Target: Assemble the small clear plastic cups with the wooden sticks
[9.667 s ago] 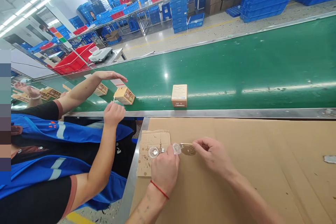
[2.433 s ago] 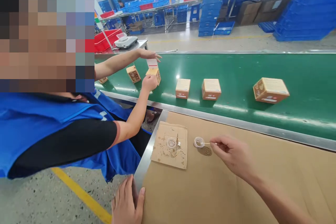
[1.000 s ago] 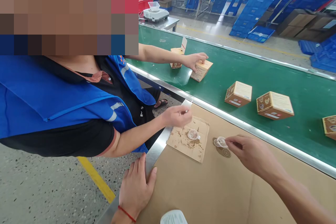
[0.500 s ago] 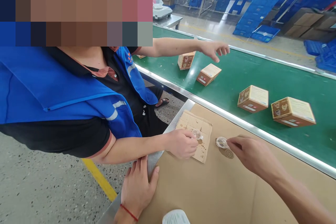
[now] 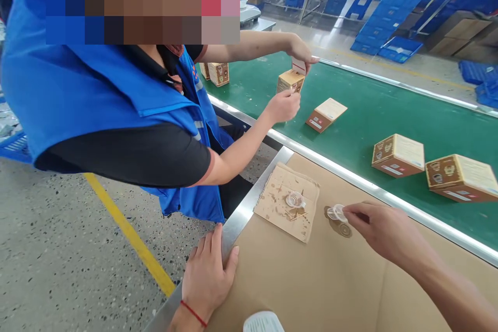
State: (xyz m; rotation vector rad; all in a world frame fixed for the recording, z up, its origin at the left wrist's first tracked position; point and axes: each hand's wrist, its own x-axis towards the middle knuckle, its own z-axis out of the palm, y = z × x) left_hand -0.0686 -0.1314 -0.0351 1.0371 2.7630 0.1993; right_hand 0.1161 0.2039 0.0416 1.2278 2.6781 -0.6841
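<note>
My right hand (image 5: 383,225) is closed in a pinch on the rim of a small clear plastic cup (image 5: 335,211). The cup is tilted over a dark wet ring stain on brown paper. My left hand (image 5: 208,272), a red string on its wrist, rests with fingers spread on the metal edge of the table (image 5: 243,220). Between my hands, farther off, a second clear cup (image 5: 295,199) sits on a stained cardboard piece (image 5: 268,202), beside a thin wooden stick (image 5: 299,216).
A co-worker in a blue vest (image 5: 163,98) stands at left, both hands at a box (image 5: 290,80) above the green conveyor belt (image 5: 350,114). More brown boxes (image 5: 399,155) ride the belt. A white rounded object (image 5: 263,322) lies at the near table edge.
The co-worker's hand has left the cup on the cardboard and joined the other hand at a box. Boxes have shifted right along the belt. The cup in my right hand is tilted more.
</note>
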